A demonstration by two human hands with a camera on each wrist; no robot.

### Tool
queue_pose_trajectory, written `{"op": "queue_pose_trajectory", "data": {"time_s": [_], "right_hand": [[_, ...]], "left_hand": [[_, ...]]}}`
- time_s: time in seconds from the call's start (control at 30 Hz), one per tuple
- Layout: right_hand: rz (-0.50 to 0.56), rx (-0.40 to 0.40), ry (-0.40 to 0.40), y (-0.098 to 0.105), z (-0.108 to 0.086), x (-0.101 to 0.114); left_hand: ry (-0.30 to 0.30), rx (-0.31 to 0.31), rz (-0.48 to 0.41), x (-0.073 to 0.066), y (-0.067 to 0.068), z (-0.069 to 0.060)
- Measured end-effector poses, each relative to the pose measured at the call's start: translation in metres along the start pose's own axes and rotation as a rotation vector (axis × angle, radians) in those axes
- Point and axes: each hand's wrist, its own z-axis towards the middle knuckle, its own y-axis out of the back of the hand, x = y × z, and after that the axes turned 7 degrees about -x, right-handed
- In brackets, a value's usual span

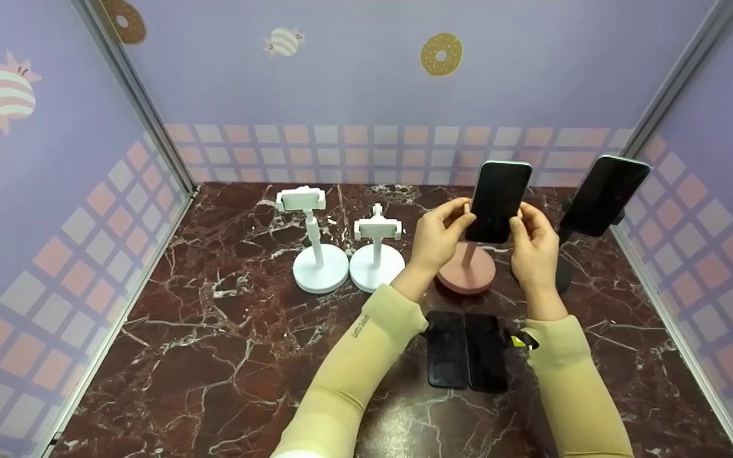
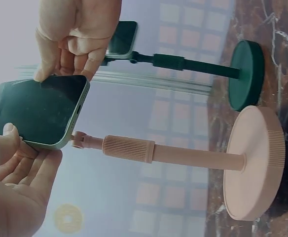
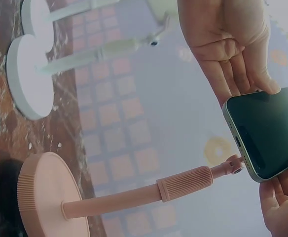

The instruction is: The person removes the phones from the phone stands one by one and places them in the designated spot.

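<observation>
A smartphone (image 1: 500, 200) with a dark screen and pale green rim stands tilted above the pink phone stand (image 1: 466, 270). My left hand (image 1: 435, 240) grips its left edge, thumb on the front and fingers behind. On the opposite edge my right hand (image 1: 535, 254) holds on the same way. The left wrist view shows the stand's ribbed pink post (image 2: 129, 149) rising to a joint at the phone's lower end (image 2: 65, 140). Whatever clamp sits behind the phone is hidden by the phone and fingers.
To the right, a black stand (image 1: 564, 273) carries another phone (image 1: 605, 196). Two white stands (image 1: 321, 270) (image 1: 377, 264) with bare clamps stand left. Two dark phones (image 1: 447, 350) (image 1: 487, 353) lie side by side on the marbled table (image 1: 226, 356). Patterned panels enclose three sides.
</observation>
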Motion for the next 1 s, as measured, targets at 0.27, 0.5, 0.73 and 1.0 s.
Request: {"op": "queue_pose_trajectory", "data": {"time_s": [0.27,0.5,0.73,1.0], "right_hand": [[0.127,0.023,-0.008,-0.003,-0.021,0.022],[0.155,0.066,0.019,-0.008,-0.045,0.039],[0.190,0.143,0.039,-0.017,-0.075,0.047],[0.175,0.206,0.040,-0.033,-0.106,0.051]], "left_hand": [[-0.043,-0.009,-0.037,-0.019,0.022,-0.016],[-0.056,-0.021,-0.119,-0.032,0.046,-0.038],[-0.080,-0.035,-0.165,-0.034,0.076,-0.065],[-0.085,-0.080,-0.161,-0.034,0.106,-0.091]]}}
